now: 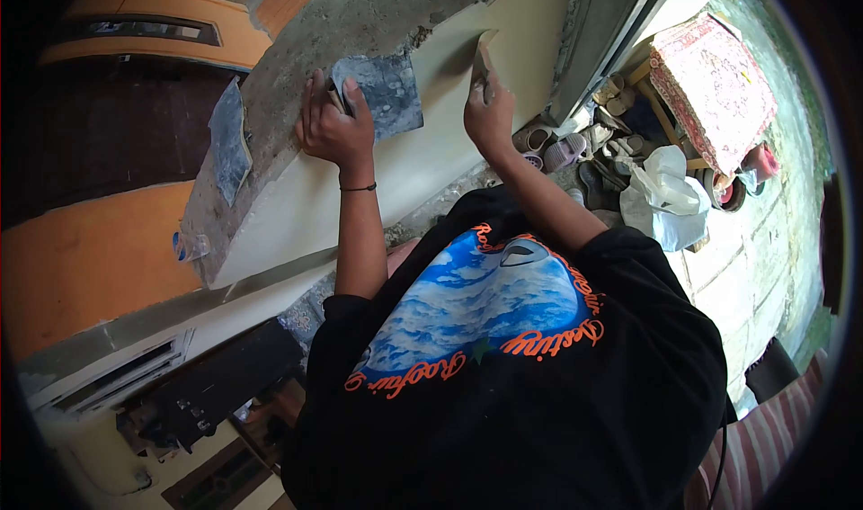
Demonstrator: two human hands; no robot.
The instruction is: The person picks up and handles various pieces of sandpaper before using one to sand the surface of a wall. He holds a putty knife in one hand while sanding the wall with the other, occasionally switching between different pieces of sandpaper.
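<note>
My left hand (pixel 336 125), with a dark band at its wrist, grips a flat grey rectangular plate (pixel 388 96) smeared with whitish patches. The thumb lies over its near edge, and the fingers are curled behind. My right hand (pixel 490 119) is closed round a putty knife (pixel 483 56), its thin blade pointing up beside the cream wall (pixel 517 38). Both hands are at a low wall whose rough grey concrete top (pixel 360 15) has a chipped edge. A second grey sheet (pixel 231 141) lies farther left on that top.
A small clear cup with blue on it (pixel 187 246) sits at the top's left end. Several shoes (pixel 584 155) lie on the floor to the right, near a white plastic bag (pixel 667 200) and a stand under a patterned cloth (pixel 712 87). A dark door frame (pixel 611 47) rises beyond the wall.
</note>
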